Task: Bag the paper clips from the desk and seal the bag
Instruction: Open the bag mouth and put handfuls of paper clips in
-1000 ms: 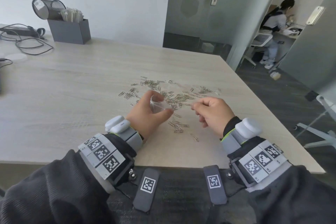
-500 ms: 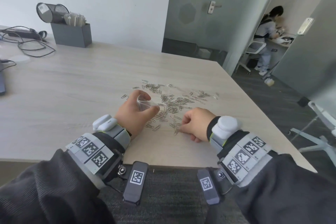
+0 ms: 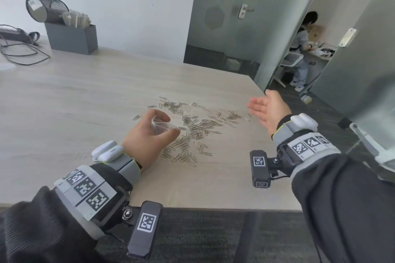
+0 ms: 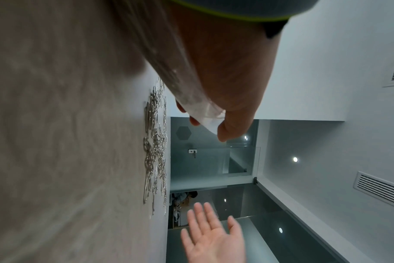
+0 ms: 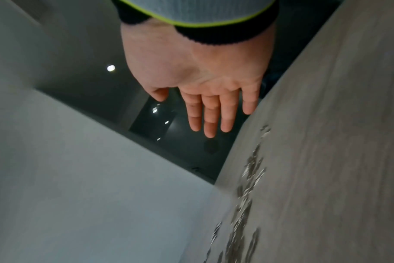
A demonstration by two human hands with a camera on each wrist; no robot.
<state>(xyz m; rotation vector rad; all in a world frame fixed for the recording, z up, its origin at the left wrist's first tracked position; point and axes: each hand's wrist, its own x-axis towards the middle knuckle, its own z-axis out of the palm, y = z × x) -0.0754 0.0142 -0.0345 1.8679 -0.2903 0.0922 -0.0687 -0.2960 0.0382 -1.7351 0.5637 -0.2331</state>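
Note:
Several silver paper clips [image 3: 192, 128] lie scattered on the light wooden desk [image 3: 85, 113]; they show edge-on as a line of paper clips [image 4: 154, 151] in the left wrist view and as blurred paper clips [image 5: 247, 178] in the right wrist view. My left hand [image 3: 149, 134] rests on the desk at the left of the pile and pinches a small clear plastic bag [image 3: 161, 127], held with its mouth up; the bag [image 4: 202, 110] hangs along the palm. My right hand [image 3: 267, 109] hovers at the pile's right end, palm turned inward, fingers [image 5: 210, 115] straight, holding nothing.
A grey box [image 3: 71, 37] with a tipped black mesh cup [image 3: 46, 9] stands at the desk's far left, beside black cables [image 3: 21, 53]. The desk's right edge [image 3: 277, 134] drops to dark carpet. A person [image 3: 303, 49] sits beyond the open glass door.
My right hand has left the near clips, where it was curled, and swung out to the right with its fingers spread straight. The left hand keeps the bag in place.

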